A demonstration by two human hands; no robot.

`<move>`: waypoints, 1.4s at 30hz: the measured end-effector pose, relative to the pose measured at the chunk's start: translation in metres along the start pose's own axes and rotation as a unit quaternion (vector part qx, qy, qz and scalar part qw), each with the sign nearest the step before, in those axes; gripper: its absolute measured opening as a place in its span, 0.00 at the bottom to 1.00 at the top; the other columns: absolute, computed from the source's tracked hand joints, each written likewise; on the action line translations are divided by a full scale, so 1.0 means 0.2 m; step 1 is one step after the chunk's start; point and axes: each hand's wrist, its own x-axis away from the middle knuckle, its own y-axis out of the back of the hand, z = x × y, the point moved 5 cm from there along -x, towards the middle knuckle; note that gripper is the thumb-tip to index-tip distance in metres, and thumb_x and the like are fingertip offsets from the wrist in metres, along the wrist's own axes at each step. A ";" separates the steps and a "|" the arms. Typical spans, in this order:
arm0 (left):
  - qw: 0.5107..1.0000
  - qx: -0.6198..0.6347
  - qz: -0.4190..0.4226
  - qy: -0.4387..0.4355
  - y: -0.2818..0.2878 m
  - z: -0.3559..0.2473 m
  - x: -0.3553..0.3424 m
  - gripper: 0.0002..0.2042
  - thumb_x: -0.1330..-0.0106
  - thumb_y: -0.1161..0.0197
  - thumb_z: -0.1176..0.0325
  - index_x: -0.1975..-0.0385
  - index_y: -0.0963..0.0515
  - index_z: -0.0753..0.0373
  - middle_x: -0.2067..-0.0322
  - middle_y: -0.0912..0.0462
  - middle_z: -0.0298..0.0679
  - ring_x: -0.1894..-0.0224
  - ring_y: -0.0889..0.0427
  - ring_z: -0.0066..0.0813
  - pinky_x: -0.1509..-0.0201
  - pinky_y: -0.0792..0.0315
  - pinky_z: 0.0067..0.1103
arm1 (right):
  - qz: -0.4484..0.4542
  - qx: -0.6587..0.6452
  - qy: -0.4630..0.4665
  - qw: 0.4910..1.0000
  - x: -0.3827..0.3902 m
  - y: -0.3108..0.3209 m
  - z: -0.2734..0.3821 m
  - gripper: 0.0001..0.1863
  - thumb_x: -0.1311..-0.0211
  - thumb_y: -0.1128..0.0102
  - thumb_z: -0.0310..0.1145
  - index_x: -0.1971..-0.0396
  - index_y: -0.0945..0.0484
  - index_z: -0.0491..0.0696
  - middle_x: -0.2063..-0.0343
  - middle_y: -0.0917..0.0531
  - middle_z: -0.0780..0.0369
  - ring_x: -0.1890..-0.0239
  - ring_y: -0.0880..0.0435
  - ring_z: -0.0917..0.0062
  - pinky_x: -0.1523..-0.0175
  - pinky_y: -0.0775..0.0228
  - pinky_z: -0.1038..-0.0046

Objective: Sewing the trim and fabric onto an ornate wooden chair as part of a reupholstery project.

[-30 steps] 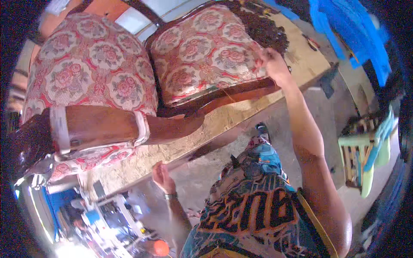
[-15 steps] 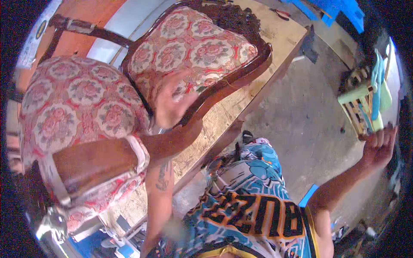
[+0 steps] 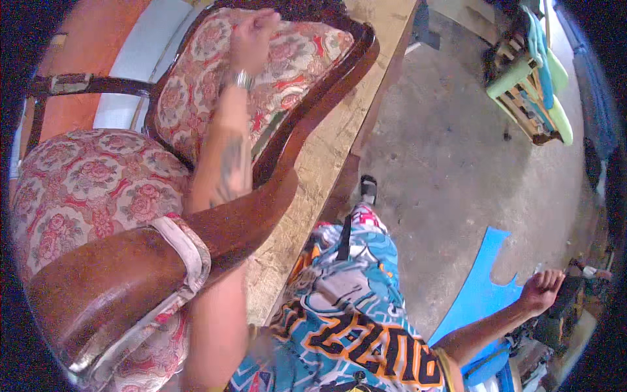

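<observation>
Showing blurred fingers, the left grip [image 3: 253,38] was over the floral chair seat [image 3: 300,52] on the wooden surface [image 3: 330,130], its hold impossible to tell. The wooden armrest [image 3: 241,225] hid part of the forearm [image 3: 225,153]. The right grip [image 3: 544,291] was clenched, palm hidden.

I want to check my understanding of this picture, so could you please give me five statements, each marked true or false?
1. In this view, the left forearm passes behind the curved wooden armrest. True.
2. The right hand grips that armrest. False: it is well apart from it, nearer the blue sheet.
3. A pale strap is around the armrest. True.
4. The chair's upholstery is plain green. False: it is floral, mainly red and cream.
5. The left hand wears a glove. False: it is bare.
</observation>
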 end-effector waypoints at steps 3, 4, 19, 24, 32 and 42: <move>0.949 -0.227 0.153 -0.158 -0.24 -0.15 -0.18 0.16 0.45 0.35 0.59 0.62 0.22 0.62 0.63 0.20 0.42 0.59 0.21 0.34 0.54 0.27 0.27 | -0.040 0.037 0.011 0.998 0.16 0.10 0.00 0.14 0.29 0.67 0.35 0.77 0.42 0.51 0.84 0.47 0.69 0.84 0.50 0.84 0.80 0.56 0.79; 0.916 -0.224 0.181 -0.278 -0.36 -0.24 -0.10 0.16 0.48 0.34 0.58 0.65 0.21 0.63 0.66 0.20 0.41 0.60 0.22 0.35 0.55 0.29 0.27 | -0.037 0.013 0.022 0.999 0.23 0.13 -0.01 0.13 0.29 0.66 0.35 0.77 0.42 0.50 0.84 0.47 0.69 0.83 0.51 0.85 0.80 0.57 0.79; 0.593 -0.208 0.732 -0.263 -0.37 -0.25 0.75 0.26 0.49 0.37 0.57 0.50 0.32 0.57 0.70 0.25 0.39 0.66 0.23 0.38 0.66 0.30 0.31 | -0.446 0.438 0.015 0.780 0.28 0.12 -0.55 0.07 0.35 0.50 0.37 0.68 0.36 0.52 0.84 0.43 0.74 0.87 0.48 0.90 0.86 0.57 0.84; 0.667 -0.305 0.623 -0.270 -0.18 -0.20 0.68 0.08 0.44 0.43 0.65 0.67 0.28 0.58 0.69 0.26 0.39 0.70 0.22 0.35 0.71 0.28 0.28 | -0.492 0.515 -0.165 0.682 0.44 0.19 -0.49 0.13 0.35 0.50 0.45 0.74 0.36 0.54 0.84 0.36 0.73 0.88 0.41 0.89 0.86 0.50 0.81; 0.629 -0.613 0.425 -0.217 -0.08 -0.18 0.36 0.07 0.42 0.43 0.64 0.77 0.28 0.59 0.80 0.26 0.35 0.78 0.24 0.35 0.77 0.30 0.29 | -0.265 0.470 -0.276 0.795 0.36 -0.14 -1.39 0.08 0.33 0.51 0.37 0.70 0.35 0.52 0.84 0.40 0.75 0.86 0.43 0.93 0.84 0.54 0.87; 0.689 -0.232 0.582 -0.366 0.05 -0.03 0.58 0.10 0.47 0.38 0.68 0.86 0.30 0.57 0.87 0.34 0.34 0.84 0.30 0.31 0.83 0.35 0.28 | -0.261 0.494 -0.238 0.794 0.14 -0.25 -1.43 0.08 0.32 0.53 0.39 0.69 0.34 0.51 0.83 0.39 0.75 0.85 0.44 0.94 0.83 0.54 0.88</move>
